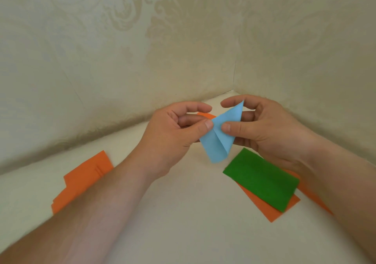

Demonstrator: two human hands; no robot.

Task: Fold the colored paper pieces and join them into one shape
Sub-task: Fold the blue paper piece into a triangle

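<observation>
Both hands pinching a folded light-blue paper piece at frame centre.
Left hand [175,135] and right hand [262,127] grip the folded light-blue paper piece [219,135] between thumbs and fingers, above the table; a green paper rectangle [262,180] overlaps an orange paper sheet [270,208] lower right; orange paper pieces [83,180] lie left.

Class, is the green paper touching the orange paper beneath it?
Touching: the head view shows the green paper lying flat, overlapping the orange paper.
</observation>
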